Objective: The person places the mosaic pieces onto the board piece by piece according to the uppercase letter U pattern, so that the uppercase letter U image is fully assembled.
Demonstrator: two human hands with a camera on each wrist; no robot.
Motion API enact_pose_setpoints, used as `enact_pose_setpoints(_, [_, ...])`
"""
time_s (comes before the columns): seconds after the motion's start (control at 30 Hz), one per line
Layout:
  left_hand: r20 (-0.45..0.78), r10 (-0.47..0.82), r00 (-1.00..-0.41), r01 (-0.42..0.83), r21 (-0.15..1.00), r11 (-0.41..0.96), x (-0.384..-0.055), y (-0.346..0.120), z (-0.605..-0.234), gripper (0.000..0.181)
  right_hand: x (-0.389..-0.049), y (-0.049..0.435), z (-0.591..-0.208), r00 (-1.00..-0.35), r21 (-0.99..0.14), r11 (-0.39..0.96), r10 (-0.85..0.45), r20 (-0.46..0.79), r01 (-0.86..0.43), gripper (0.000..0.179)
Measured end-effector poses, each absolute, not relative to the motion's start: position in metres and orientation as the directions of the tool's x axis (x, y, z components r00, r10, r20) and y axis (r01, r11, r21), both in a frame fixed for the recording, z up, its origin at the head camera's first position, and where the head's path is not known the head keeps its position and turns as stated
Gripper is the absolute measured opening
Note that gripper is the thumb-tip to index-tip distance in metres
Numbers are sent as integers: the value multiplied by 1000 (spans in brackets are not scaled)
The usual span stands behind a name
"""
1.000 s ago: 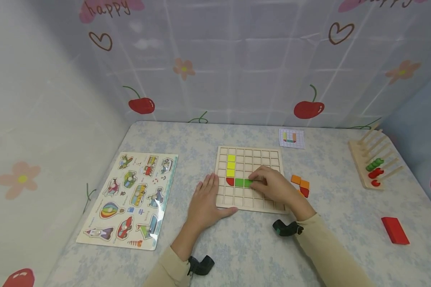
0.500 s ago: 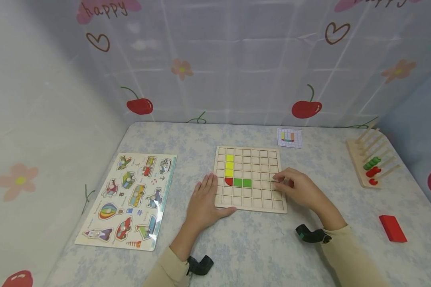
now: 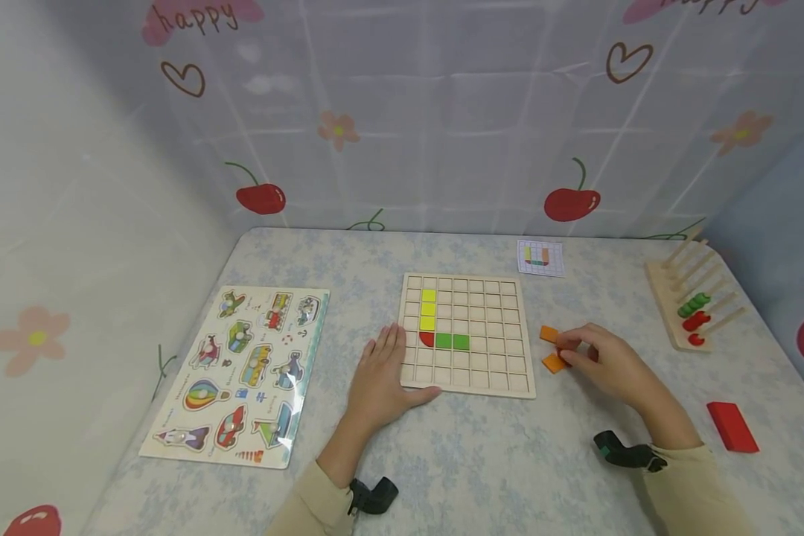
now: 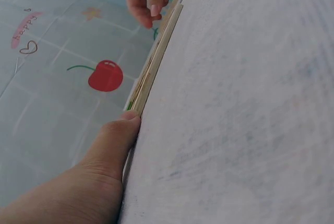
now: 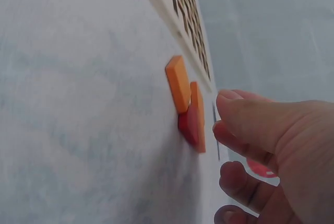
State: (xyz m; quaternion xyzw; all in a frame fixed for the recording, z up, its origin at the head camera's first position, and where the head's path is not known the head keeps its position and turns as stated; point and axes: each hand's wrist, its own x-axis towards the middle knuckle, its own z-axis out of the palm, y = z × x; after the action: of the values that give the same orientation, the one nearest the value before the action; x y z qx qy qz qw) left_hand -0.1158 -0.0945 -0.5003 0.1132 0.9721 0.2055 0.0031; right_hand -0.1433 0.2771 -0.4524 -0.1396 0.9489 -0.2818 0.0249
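A wooden grid board (image 3: 496, 372) lies on the table in the head view. In its cells sit several yellow squares (image 3: 428, 310) in a column, a red rounded piece (image 3: 426, 339) below them and two green squares (image 3: 452, 342). My left hand (image 3: 378, 372) rests spread at the board's left and front edges, thumb touching the rim. To the board's right, my right hand (image 3: 603, 365) hovers over loose orange pieces (image 3: 549, 333), its fingers loosely bent and holding nothing. In the right wrist view a red piece (image 5: 189, 126) lies against orange ones, apart from the fingertips.
A printed pattern card (image 3: 540, 258) lies behind the board. At the left is a vehicle puzzle board (image 3: 241, 372). A pegged bead stand (image 3: 670, 313) stands at the far right, with a red block (image 3: 733, 427) nearer the front.
My right hand has left the second green square, which lies in its cell, and moved right across the board to the loose pieces. The left hand has stayed in place.
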Motion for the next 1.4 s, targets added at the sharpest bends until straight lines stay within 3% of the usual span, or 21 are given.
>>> enact_pose_setpoints(0.27, [32, 216, -976, 211, 391, 896, -117, -95, -500, 124, -140, 285, -457, -963, -533, 821, -265, -40, -203, 30])
enact_pose_setpoints(1.0, [29, 216, -976, 210, 393, 896, -117, -95, -501, 123, -135, 291, -459, -948, -556, 792, -317, -19, -253, 29])
enact_pose_setpoints(1.4, [33, 217, -976, 213, 393, 894, -116, -95, -500, 124, -134, 296, -459, -976, -531, 835, -208, -62, -144, 27])
